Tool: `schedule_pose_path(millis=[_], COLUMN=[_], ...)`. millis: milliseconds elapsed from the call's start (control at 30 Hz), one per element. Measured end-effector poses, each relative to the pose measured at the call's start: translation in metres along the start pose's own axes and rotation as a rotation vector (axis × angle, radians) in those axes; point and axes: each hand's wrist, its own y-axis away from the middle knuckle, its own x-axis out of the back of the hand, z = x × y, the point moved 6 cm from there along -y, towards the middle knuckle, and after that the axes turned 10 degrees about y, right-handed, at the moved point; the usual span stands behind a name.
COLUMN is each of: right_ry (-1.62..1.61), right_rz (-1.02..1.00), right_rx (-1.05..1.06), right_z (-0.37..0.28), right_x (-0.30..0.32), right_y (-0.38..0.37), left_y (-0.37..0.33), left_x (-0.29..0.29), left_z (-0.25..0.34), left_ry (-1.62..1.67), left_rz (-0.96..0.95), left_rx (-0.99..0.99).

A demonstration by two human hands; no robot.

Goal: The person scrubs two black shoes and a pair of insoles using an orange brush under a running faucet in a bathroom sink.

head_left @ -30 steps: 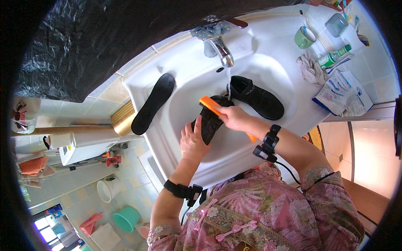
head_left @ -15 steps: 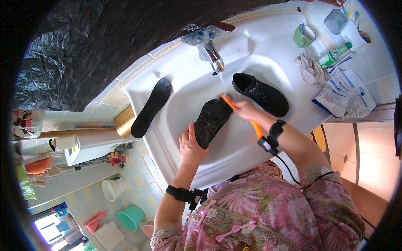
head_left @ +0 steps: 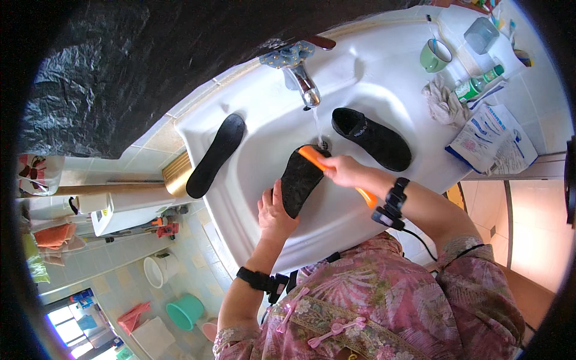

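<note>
In the white sink (head_left: 252, 162), my left hand (head_left: 275, 214) grips the near end of a wet black insole (head_left: 298, 187), thumb on top and fingers along its side. My right hand (head_left: 345, 171) is closed around an orange-handled brush (head_left: 313, 157). The brush head lies across the far end of the insole, and its bristles are hidden underneath. Water runs from the chrome faucet (head_left: 306, 90) just beyond it, down by the drain. To the right, a black shoe (head_left: 375, 139) rests in the basin. Another black insole (head_left: 219, 153) lies on the sink's left rim.
On the right ledge are a green mug (head_left: 435, 56), a grey cloth (head_left: 444, 103), a green bottle (head_left: 480, 84) and a white plastic package (head_left: 495, 139). A patterned cloth (head_left: 288, 55) covers the faucet top. Black plastic sheeting (head_left: 150, 66) hangs at the upper left. Buckets (head_left: 186, 312) stand on the floor.
My right hand has drawn the brush slightly left and nearer, and its head now lies flatter across the insole. The insole has shifted a little nearer, exposing the drain. My left hand keeps its hold.
</note>
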Motion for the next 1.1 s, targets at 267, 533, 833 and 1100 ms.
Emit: schedule_pose_path(millis=[267, 533, 833, 1100], right_ry=[0.123, 0.159, 0.179, 0.226], right_rz=[0.059, 0.052, 0.108, 0.024], right_rx=[-0.128, 0.216, 0.006, 0.37], right_z=[0.006, -0.022, -0.005, -0.057], right_x=[0.016, -0.001, 0.017, -0.009], right_y=[-0.026, -0.003, -0.008, 0.027], left_y=[-0.001, -0.008, 0.003, -0.013], left_x=[0.001, 0.0, -0.011, 0.001], left_z=[-0.004, -0.008, -0.04, -0.039], left_ry=[0.051, 0.218, 0.466, 0.461], left_rz=[-0.003, -0.065, 0.028, 0.049], left_rx=[0.027, 0.19, 0.417, 0.336])
